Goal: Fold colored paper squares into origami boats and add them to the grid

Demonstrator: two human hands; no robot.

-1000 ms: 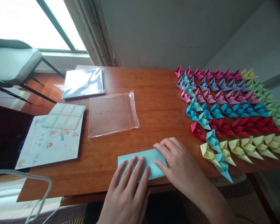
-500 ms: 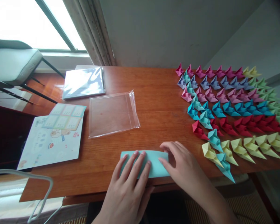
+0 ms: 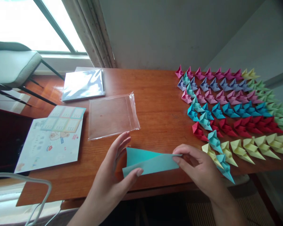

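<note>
A light-blue sheet of origami paper (image 3: 153, 164) is folded lengthwise, its two layers gaping at the left end so that the brighter inner face shows. Thumb and fingertips of my right hand (image 3: 195, 164) pinch the sheet's right end. My left hand (image 3: 113, 169) is at the other end, thumb against the front layer and fingers raised and spread from the thumb beyond the left edge. To the right, rows of folded paper boats (image 3: 228, 111) in several colours cover the table, with a slanting line of pale turquoise ones (image 3: 214, 141) across their left ends.
On the wooden table (image 3: 158, 116) lie a clear plastic sleeve (image 3: 112, 117), a wrapped flat pack (image 3: 83, 84) and a printed card sheet (image 3: 63, 118) over a white printed envelope (image 3: 52, 147). A white cable (image 3: 35, 178) crosses the front left corner. A chair (image 3: 16, 64) stands by the window.
The flat-pressed paper has been lifted and its layers have parted at the left. My left hand has turned from lying on it to its left end; my right hand now pinches its right end.
</note>
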